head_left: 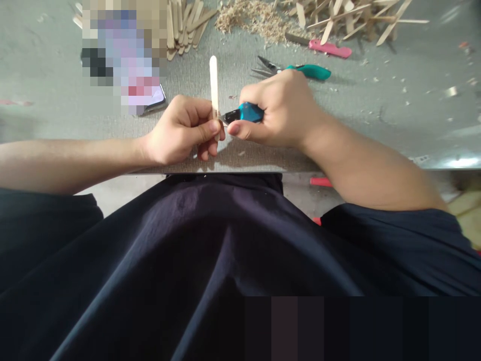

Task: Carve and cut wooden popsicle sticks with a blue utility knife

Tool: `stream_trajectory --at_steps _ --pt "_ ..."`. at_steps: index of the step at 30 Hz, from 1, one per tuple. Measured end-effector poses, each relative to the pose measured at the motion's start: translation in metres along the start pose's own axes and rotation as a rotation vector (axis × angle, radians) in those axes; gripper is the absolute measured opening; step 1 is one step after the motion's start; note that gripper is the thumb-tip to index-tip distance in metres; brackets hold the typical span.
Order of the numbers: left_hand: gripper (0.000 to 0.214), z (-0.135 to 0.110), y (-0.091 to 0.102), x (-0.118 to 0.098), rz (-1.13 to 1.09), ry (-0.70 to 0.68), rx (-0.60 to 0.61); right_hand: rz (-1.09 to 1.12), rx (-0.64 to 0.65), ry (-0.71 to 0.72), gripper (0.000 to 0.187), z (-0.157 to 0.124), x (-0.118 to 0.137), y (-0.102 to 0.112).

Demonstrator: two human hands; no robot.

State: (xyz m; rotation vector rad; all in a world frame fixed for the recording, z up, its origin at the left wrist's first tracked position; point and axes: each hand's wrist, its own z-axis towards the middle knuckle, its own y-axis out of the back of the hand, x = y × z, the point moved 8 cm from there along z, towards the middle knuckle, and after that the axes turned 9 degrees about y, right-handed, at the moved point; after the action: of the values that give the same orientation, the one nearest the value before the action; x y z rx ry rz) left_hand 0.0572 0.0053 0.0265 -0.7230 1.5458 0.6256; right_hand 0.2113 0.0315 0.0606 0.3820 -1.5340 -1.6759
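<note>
Near the table's front edge, my left hand [190, 128] pinches a wooden craft stick [214, 80] by its lower end, between thumb and fingers. The stick stands nearly upright in the view, its rounded end pointing away from me. My right hand [280, 110] is wrapped round a utility knife [251, 112] with a blue and black handle. Its blade points left and meets the stick's edge just above my left thumb. Whether the blade has cut into the wood cannot be made out. Beyond my right hand lie pliers [310, 71] with green handles, jaws open to the left.
A pink-handled knife [330, 48] lies behind the pliers. Wood shavings [251, 20] are heaped at the back, between a stack of craft sticks [184, 22] and a loose pile of sticks [349, 17]. At left lies a partly blurred phone [156, 98] on the grey table [48, 90].
</note>
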Motion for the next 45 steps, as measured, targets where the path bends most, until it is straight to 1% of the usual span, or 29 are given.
stream_trajectory --at_steps 5,8,12,16,19,22,25,27,28,31,33,35,37,38,40,42,45 --pt "0.05 -0.003 0.0 -0.003 0.025 -0.039 -0.01 -0.029 0.007 0.024 0.084 0.001 0.0 -0.001" --pt "0.055 -0.006 -0.001 -0.009 0.074 -0.076 -0.056 -0.051 0.01 0.043 0.086 0.002 0.0 0.0" --pt "0.059 -0.01 0.0 -0.012 0.169 -0.108 -0.117 0.014 0.034 0.031 0.085 0.002 0.0 -0.001" --pt "0.048 -0.011 0.003 -0.011 0.299 -0.156 -0.12 0.064 0.06 0.026 0.082 0.002 -0.001 -0.003" --pt "0.038 -0.01 0.006 -0.013 0.404 -0.187 -0.145 0.075 0.069 0.038 0.085 0.003 -0.001 -0.005" --pt "0.031 -0.01 0.006 -0.018 0.459 -0.217 -0.174 0.062 0.068 0.043 0.087 0.004 0.0 -0.006" --pt "0.03 -0.009 0.004 -0.019 0.488 -0.183 -0.201 0.06 0.116 0.002 0.081 0.005 0.002 -0.006" --pt "0.033 -0.009 0.005 -0.017 0.483 -0.134 -0.219 0.073 0.172 -0.034 0.074 0.004 0.003 -0.005" --pt "0.035 -0.008 0.006 -0.015 0.461 -0.112 -0.226 0.072 0.179 -0.045 0.071 0.004 0.004 -0.003" --pt "0.042 -0.002 0.015 -0.007 0.318 -0.079 -0.254 0.059 0.095 -0.041 0.063 0.004 0.003 0.006" --pt "0.047 0.004 0.024 -0.002 0.203 -0.088 -0.274 0.101 0.073 0.018 0.052 0.002 0.008 0.005" --pt "0.047 0.009 0.034 0.001 0.111 -0.109 -0.303 0.183 0.129 0.158 0.031 0.0 0.024 -0.006" --pt "0.04 0.012 0.04 0.002 0.057 -0.131 -0.335 0.264 0.233 0.335 0.01 -0.004 0.047 -0.019" --pt "0.037 0.013 0.042 0.001 0.044 -0.139 -0.349 0.299 0.291 0.404 0.009 -0.006 0.059 -0.025" --pt "0.033 0.012 0.043 -0.002 0.026 -0.155 -0.38 0.313 0.405 0.451 0.018 -0.008 0.075 -0.037" --pt "0.032 0.01 0.043 -0.006 0.003 -0.159 -0.42 0.293 0.488 0.439 0.022 -0.007 0.085 -0.043" --pt "0.04 0.009 0.04 -0.009 -0.014 -0.16 -0.448 0.232 0.582 0.416 0.023 -0.005 0.095 -0.046"
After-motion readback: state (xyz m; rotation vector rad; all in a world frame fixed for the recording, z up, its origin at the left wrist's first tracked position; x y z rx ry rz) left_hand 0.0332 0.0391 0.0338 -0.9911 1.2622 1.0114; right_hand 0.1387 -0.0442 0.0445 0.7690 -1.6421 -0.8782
